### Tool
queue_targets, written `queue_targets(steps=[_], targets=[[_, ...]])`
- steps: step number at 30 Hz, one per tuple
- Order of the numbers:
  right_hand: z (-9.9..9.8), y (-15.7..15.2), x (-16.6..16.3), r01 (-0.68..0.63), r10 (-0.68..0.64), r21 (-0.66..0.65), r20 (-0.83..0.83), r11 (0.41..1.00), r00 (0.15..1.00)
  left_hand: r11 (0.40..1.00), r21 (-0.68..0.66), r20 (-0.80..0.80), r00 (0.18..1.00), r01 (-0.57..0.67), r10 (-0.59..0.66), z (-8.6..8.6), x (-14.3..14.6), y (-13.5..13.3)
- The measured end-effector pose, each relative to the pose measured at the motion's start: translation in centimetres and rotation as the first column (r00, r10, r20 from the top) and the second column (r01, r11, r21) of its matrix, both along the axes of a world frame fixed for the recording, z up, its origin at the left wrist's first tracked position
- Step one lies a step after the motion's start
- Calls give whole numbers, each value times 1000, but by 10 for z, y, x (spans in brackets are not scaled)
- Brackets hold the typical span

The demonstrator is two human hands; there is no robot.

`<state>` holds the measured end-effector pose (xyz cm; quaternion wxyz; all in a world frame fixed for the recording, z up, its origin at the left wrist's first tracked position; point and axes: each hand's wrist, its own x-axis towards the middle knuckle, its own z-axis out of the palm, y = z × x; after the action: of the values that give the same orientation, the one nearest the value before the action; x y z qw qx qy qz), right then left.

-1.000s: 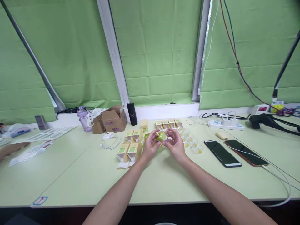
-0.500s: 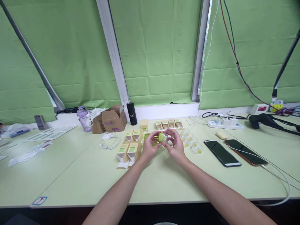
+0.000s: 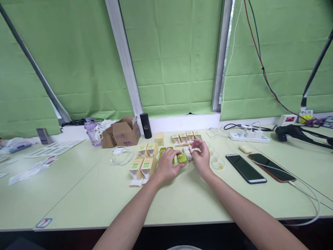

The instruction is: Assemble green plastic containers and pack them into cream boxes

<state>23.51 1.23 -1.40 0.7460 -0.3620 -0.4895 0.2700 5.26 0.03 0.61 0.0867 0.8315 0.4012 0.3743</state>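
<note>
My left hand [image 3: 169, 164] grips a small green rounded-square piece [image 3: 182, 158] between thumb and fingers, low over the table. More green pieces [image 3: 163, 150] lie behind that hand, partly hidden by it. To the right, my right hand [image 3: 201, 158] is raised with its thumb and index finger pinched; what sits between the fingertips, if anything, is too small to make out. Small white pieces [image 3: 186, 152] show between the two hands. Clear cups with yellow centres [image 3: 218, 163] stand in rows beside my right hand, which covers some of them.
Open cartons with green windows [image 3: 147, 165] stand left of my hands, and more cartons [image 3: 183, 138] behind. A cardboard box [image 3: 126, 132] and a black cylinder [image 3: 146, 125] are at the back. Phones [image 3: 246, 169] and a power strip [image 3: 249, 138] lie at right.
My hands have come apart and lower. The green piece, between both hands before, is now in my left hand alone and turned; my right hand has moved right.
</note>
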Motion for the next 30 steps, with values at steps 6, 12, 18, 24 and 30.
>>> queue_targets(steps=[6, 12, 18, 24, 30], targets=[[-3, 4, 2, 20, -20, -36, -6, 999, 1000, 1000, 10, -185, 983, 23, -20, 2, 1, -5], [-5, 8, 3, 12, -12, -45, -17, 999, 1000, 1000, 4, -242, 970, 19, -18, 0, 1, -4], [-5, 8, 3, 16, -17, -56, -24, 998, 1000, 999, -1, -265, 964, 32, -32, -1, 3, -5], [-4, 7, 2, 24, -25, -60, -24, 998, 999, 999, 1, -325, 945, 45, -42, -3, 4, -5], [-6, 9, 4, 38, -38, -50, 3, 998, 999, 999, 5, -332, 942, 50, -45, -6, 2, -3]])
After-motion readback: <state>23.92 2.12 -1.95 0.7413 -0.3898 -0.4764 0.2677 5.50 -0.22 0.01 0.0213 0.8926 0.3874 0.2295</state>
